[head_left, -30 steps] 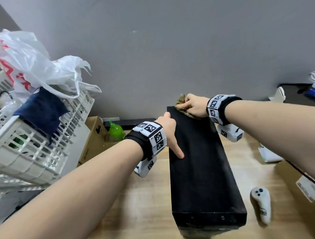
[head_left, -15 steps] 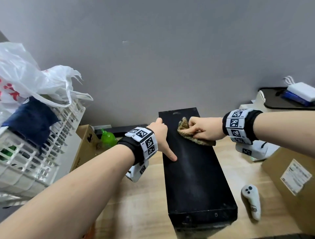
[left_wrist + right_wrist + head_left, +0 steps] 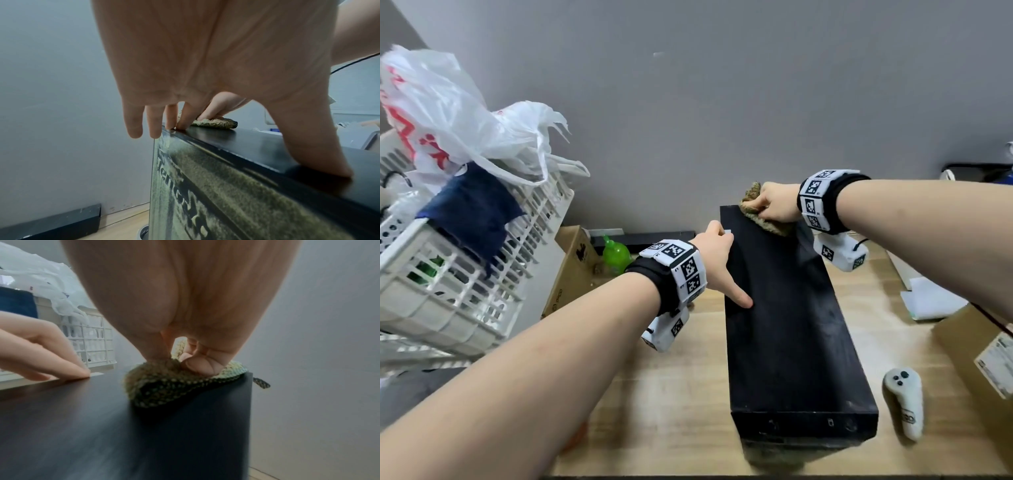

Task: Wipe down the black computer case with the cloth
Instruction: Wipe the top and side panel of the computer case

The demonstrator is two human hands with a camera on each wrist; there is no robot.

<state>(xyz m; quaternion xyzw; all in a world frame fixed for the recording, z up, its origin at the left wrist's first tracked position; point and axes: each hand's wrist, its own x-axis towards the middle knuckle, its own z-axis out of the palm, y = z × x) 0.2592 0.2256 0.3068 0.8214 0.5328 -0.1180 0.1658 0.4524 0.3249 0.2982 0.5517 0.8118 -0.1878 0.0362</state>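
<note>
A black computer case point(image 3: 787, 325) lies lengthwise on a wooden surface point(image 3: 688, 394), its far end close to a grey wall point(image 3: 722, 102). The right hand point(image 3: 777, 207) is at the far right corner of the case's top, its fingers curled around a bunched olive-green knitted cloth point(image 3: 763, 219) and pressing it onto the case; in the right wrist view part of the cloth point(image 3: 176, 386) hangs just over the far edge. The left hand point(image 3: 717, 263) is spread open and holds nothing: its thumb rests on the top of the case and its fingertips point(image 3: 183, 123) touch the left edge near the far end, as the left wrist view shows. A white game controller point(image 3: 904, 401) lies on the surface just beside the case's right side near its close end. A cardboard box point(image 3: 976, 346) with a label stands further right. To the left, a white plastic basket point(image 3: 458, 274) carries a dark blue cloth point(image 3: 472, 212) and a white plastic bag point(image 3: 448, 113) with red print. A green bottle point(image 3: 615, 253) sits near the wall between the basket and the case.
</note>
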